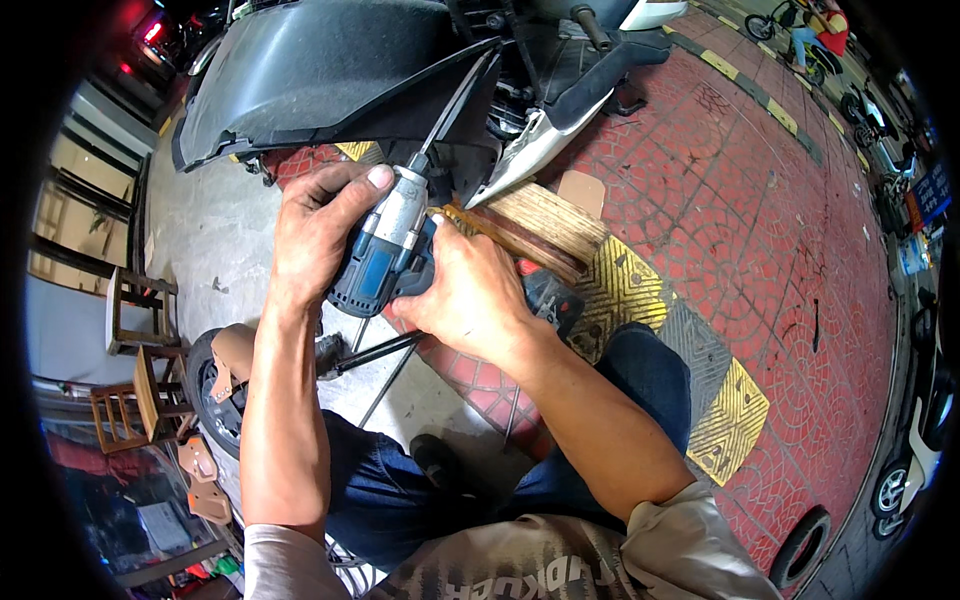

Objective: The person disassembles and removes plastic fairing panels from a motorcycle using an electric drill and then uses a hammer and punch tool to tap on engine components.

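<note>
In the middle of the head view I have a blue and grey cordless impact driver (375, 260) with a long thin bit (455, 105) pointing away toward the vehicle. My left hand (322, 220) is closed around the front of the driver, its thumb lying on the metal nose. My right hand (472, 290) is wrapped around the grip, and the dark battery base (553, 303) shows past its far side. Just beyond the right hand are a brown wooden strip (530, 248) and a pale wooden block (550, 215). The bit's tip overlaps the vehicle's dark parts; contact cannot be told.
A scooter's dark plastic body panel (320, 70) and white-edged trim (535, 150) fill the far side. Yellow tactile paving (630, 285) crosses the red floor tiles. On the left are a small wheel (210, 390) and wooden stools (150, 395). A loose tyre (800, 545) lies lower right.
</note>
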Motion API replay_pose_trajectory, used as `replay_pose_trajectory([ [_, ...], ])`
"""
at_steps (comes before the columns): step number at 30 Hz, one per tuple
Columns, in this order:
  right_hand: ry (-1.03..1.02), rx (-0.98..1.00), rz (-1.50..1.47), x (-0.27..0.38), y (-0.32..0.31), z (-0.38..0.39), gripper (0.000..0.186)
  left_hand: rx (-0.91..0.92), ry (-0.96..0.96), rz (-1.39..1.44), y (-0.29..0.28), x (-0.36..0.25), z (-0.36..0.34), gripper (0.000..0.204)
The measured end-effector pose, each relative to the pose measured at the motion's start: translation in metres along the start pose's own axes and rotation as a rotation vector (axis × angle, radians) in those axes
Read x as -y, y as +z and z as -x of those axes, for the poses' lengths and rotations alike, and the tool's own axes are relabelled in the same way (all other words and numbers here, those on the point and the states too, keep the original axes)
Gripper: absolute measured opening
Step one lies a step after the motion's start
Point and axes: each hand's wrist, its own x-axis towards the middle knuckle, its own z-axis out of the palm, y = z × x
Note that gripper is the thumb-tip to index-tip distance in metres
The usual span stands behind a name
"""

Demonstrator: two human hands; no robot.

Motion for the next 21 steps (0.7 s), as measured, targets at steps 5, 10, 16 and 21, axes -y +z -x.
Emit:
replay_pose_trajectory([
  [5, -0.026, -0.028, 0.019, -0.002, 0.002, 0.0, 0.059, -0.018, -0.001, -0.008, 0.002, -0.002, 0.001, 0.029],
  [10, -0.005, 0.0, 0.002, -0.002, 0.001, 0.0, 0.059, -0.016, 0.017, -0.032, 0.003, -0.002, 0.002, 0.029],
  [16, 0.004, 0.032, -0.027, 0.004, -0.001, 0.0, 0.059, -0.041, 0.0, 0.001, -0.004, -0.002, 0.003, 0.025],
  [21, -0.048, -0.165, -0.313, 0.017, 0.025, -0.003, 0.053, -0.147, 0.117, -0.004, -0.031, -0.015, 0.019, 0.046],
])
